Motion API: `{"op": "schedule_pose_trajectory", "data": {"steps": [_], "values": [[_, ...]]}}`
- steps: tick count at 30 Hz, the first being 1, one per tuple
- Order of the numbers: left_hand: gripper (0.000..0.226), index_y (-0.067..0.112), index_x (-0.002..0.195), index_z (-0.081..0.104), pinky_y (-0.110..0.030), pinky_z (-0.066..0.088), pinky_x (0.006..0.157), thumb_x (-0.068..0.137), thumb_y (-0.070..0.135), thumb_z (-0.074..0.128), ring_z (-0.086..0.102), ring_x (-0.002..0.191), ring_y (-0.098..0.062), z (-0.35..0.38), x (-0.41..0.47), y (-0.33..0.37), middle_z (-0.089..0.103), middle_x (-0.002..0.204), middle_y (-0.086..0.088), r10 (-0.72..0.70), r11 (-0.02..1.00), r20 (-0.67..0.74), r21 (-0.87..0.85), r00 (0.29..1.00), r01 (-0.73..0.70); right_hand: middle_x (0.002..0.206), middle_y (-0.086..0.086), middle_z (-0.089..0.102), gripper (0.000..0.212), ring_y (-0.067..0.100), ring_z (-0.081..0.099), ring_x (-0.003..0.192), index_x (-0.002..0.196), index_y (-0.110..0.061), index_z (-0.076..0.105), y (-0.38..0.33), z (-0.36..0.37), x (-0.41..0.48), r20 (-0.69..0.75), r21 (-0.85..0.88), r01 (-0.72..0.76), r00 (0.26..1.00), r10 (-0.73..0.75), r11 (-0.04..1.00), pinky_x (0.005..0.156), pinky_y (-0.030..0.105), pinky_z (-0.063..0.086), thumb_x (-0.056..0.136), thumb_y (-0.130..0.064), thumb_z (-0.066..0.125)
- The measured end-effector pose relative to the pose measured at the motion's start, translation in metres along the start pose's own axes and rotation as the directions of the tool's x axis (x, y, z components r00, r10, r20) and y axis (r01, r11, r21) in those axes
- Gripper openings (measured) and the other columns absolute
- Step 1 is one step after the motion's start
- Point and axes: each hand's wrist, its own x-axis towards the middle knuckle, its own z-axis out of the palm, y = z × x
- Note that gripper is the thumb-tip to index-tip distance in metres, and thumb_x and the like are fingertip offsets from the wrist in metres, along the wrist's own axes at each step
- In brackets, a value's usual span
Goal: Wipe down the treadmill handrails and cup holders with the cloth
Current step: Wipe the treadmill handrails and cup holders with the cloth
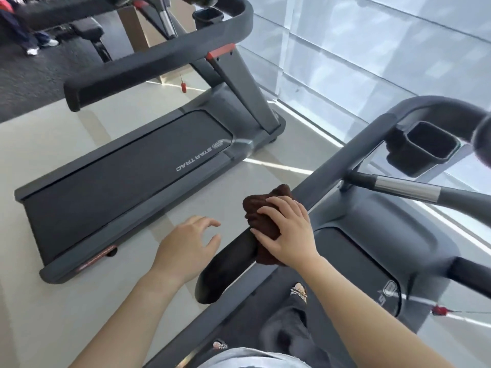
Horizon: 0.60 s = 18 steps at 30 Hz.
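Observation:
A dark brown cloth (pixel 259 212) is wrapped over the black left handrail (pixel 228 264) of the treadmill I stand on. My right hand (pixel 285 232) presses down on the cloth and grips it around the rail. To the left of the rail, my left hand (pixel 190 244) hovers with fingers spread and holds nothing. Further up the same rail hangs a black square cup holder (pixel 422 150), apart from both hands. The handrail's rounded end points toward me, below the cloth.
A second treadmill (pixel 127 179) stands to the left across a strip of pale floor, with its own handrail (pixel 148 59) and cup holder (pixel 208 15). A silver-banded crossbar (pixel 406 187) runs right of the cloth. A red safety clip (pixel 438 310) hangs at right. A person's legs are at far top left.

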Motion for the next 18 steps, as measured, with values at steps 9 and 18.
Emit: {"op": "schedule_pose_trajectory", "data": {"steps": [9,18], "values": [[0.027,0.039,0.114,0.053,-0.021,0.038,0.079,0.088,0.043,0.046,0.051,0.108,-0.004,0.053,0.067,0.074,0.054,0.123,0.020,0.016,1.000,0.048,-0.005,0.999,-0.016,0.123,0.001,0.058,0.047,0.024,0.047,0.121,0.122,-0.023,0.059,0.074,-0.025,0.032,-0.030,0.040,0.001,1.000,0.000,0.999,0.103,0.046,0.033,0.081,-0.045,0.064],[0.036,0.034,0.110,0.054,-0.027,0.040,0.068,0.091,0.047,0.026,0.057,0.092,-0.009,0.114,0.102,0.115,0.063,0.108,0.014,-0.149,0.989,0.014,0.016,0.989,0.149,0.133,0.001,0.055,0.044,0.024,0.039,0.130,0.115,-0.021,0.061,0.141,-0.055,0.071,0.033,0.032,-0.063,0.998,0.062,0.997,0.107,0.042,0.027,0.080,-0.048,0.060]]}}
